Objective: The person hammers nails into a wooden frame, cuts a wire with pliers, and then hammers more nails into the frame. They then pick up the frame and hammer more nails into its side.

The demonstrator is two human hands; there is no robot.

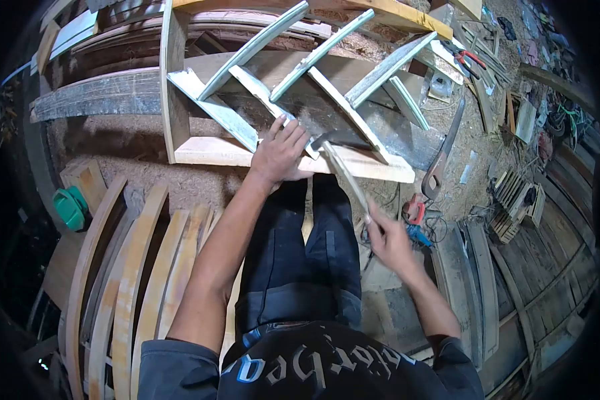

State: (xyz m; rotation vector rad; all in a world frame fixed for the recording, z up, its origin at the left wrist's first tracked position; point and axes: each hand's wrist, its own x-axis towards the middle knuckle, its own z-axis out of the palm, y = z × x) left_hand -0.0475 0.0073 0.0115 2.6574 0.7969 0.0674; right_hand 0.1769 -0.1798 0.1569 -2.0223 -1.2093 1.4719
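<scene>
My left hand [281, 152] grips the lower end of a slanted wooden slat [255, 88] at the near rail [213, 153] of a wooden frame, fingers over the wood. With my right hand [388, 239] I hold a hammer [345, 172] near the end of its pale handle. Its dark head lies close to the slat's end, just right of my left fingers. Other slats stand in the frame at opposing angles, among them a pale slat [350, 110] to the right and a greenish-edged slat [321, 55] behind.
A handsaw [440, 157] leans right of the frame, with red-handled pliers [470, 59] beyond it. A red and blue power tool [415, 217] lies near my right hand. Several curved boards [140, 260] stand at the left, near a green plastic object [70, 208]. Sawdust covers the ground.
</scene>
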